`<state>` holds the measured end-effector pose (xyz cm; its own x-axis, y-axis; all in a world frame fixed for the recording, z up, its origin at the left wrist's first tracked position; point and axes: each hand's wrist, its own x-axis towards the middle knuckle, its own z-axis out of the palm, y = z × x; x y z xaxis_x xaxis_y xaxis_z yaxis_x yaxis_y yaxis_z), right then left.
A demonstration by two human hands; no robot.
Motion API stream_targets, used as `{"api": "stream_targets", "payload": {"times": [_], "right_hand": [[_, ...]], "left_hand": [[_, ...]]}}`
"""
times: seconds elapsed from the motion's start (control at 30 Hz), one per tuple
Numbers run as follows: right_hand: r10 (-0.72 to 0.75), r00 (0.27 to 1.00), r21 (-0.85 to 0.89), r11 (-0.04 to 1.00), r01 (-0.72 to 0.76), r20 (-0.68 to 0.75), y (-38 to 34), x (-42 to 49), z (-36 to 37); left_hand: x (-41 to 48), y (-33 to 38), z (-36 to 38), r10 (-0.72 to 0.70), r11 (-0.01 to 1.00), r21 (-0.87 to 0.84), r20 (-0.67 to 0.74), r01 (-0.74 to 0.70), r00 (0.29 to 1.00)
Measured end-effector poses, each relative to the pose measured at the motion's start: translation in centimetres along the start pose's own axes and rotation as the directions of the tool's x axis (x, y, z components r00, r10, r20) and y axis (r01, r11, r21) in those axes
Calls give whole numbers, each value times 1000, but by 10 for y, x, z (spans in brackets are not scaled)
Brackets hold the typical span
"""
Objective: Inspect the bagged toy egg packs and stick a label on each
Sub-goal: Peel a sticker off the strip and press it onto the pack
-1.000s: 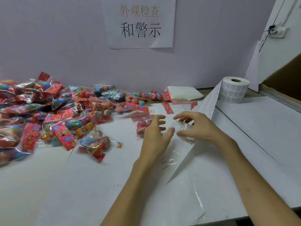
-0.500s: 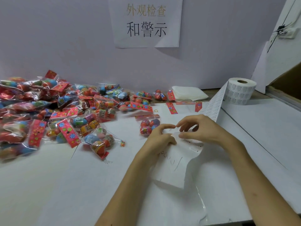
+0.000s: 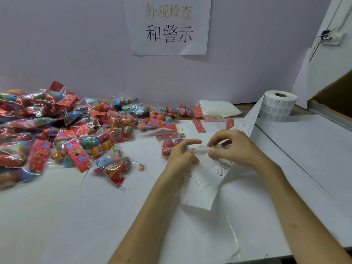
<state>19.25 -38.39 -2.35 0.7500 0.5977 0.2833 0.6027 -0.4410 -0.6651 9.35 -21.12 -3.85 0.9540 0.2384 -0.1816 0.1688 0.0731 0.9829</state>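
Head view: at your far left, a heap of bagged toy egg packs (image 3: pixel 76 134), clear plastic with colourful eggs and red flowered cards, lies on the white table (image 3: pixel 57 216). One single pack (image 3: pixel 168 147) of the same kind lies apart from the heap, just behind your left hand (image 3: pixel 181 159). This hand and your right hand (image 3: pixel 234 151) are close together, and both pinch the top fold of the white paper label strip (image 3: pixel 202 187), which hangs below them. The strip runs back to the white label roll (image 3: pixel 276 105), standing on its end at the right.
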Motion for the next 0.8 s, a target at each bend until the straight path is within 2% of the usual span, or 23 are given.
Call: {"api": "stream_targets", "payload": {"times": [0.43,0.63,0.8], "right_hand": [[8,998,10,1000,-7,-56,2,1,-1],[38,994,-13,999,-39,-100,4,1,-2],[85,995,36,996,-87,50,5,-2,-7]], "left_hand": [[-2,1,6,50,999,-19,23,-50,998],[-4,1,6,8,1000,-19,35,-8,999],[-6,5,4,-49,997,-52,34,51,998]]}}
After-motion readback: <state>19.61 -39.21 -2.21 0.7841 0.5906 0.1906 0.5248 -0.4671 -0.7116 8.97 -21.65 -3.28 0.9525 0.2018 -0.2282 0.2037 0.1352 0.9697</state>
